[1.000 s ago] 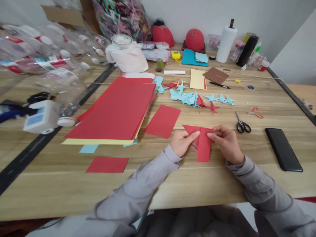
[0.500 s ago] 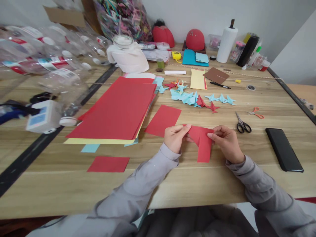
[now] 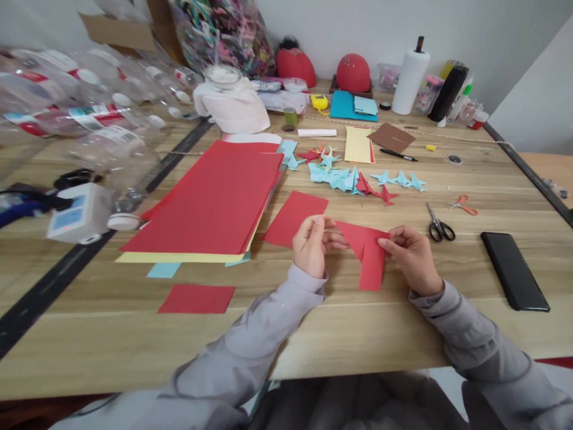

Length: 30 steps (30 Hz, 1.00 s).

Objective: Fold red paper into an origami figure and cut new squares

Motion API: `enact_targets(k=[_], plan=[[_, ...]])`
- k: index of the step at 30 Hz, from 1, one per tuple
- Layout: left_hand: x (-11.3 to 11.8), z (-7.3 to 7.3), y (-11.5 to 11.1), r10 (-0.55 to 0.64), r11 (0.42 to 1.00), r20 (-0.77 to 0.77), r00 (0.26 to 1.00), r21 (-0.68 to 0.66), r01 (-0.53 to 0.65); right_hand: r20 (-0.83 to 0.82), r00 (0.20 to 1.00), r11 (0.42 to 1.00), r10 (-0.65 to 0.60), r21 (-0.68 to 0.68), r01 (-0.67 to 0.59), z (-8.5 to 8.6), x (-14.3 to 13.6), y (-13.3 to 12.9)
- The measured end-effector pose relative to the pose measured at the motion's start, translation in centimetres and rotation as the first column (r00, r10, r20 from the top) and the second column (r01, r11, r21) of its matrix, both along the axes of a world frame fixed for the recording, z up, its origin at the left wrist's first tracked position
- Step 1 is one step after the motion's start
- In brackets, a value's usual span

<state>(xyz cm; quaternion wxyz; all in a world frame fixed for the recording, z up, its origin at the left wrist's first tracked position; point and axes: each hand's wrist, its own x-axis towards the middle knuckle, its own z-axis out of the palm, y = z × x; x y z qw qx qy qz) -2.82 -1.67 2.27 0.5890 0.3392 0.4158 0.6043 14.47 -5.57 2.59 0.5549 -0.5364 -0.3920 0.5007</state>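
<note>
A partly folded red paper [image 3: 372, 254], with a slanted flap at the left and a strip hanging down, is held above the table. My right hand [image 3: 414, 255] pinches its upper right corner between thumb and fingers. At the paper's left edge, my left hand [image 3: 312, 245] has its thumb raised and its fingers stretched toward the sheet. Whether those fingertips touch the paper I cannot tell. Behind my left hand lies a flat red sheet [image 3: 296, 218]. A smaller red rectangle of paper [image 3: 196, 298] rests near the table's front.
Large red sheets [image 3: 210, 203] are stacked at left. Folded paper cranes [image 3: 340, 178] lie beyond my hands. To the right are black-handled scissors [image 3: 441, 228], small orange scissors [image 3: 465, 205] and a phone [image 3: 514, 270]. Plastic bottles [image 3: 89, 95] crowd the far left.
My left thumb has lifted off the red paper, and that hand has opened and shifted slightly left. My right hand keeps its pinch on the right corner.
</note>
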Motion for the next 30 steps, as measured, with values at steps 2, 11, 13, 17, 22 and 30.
enact_targets(k=[2, 11, 13, 17, 22, 30], plan=[[0.2, 0.0, -0.5, -0.026, 0.997, -0.032, 0.999, 0.077, 0.029, -0.006, 0.999, 0.999, -0.036, 0.006, 0.037, 0.0, 0.1, 0.1], [1.3, -0.4, -2.6, -0.504, 0.847, -0.288, 0.814, 0.017, 0.531, -0.02, 0.996, 0.993, -0.092, 0.075, 0.093, -0.2, 0.3, 0.4], [1.4, -0.6, -2.7, -0.565, 0.809, -0.296, 0.77, -0.017, 0.588, -0.001, 0.997, 0.993, -0.072, 0.091, 0.072, -0.3, 0.2, 0.3], [1.3, -0.7, -2.4, -0.553, 0.821, -0.331, 0.764, -0.059, 0.568, 0.123, 0.988, 0.985, -0.093, 0.159, 0.073, -0.5, 0.5, 0.4], [0.9, -0.4, -1.4, -0.385, 0.923, -0.213, 0.898, -0.066, 0.38, 0.613, 0.706, 0.935, -0.353, 0.222, 0.275, -1.1, 2.7, 1.3], [0.0, 0.5, -0.2, -0.256, 0.952, 0.116, 0.96, -0.141, 0.271, 0.951, 0.2, 0.844, -0.236, 0.099, 0.528, -1.7, 4.1, 1.6]])
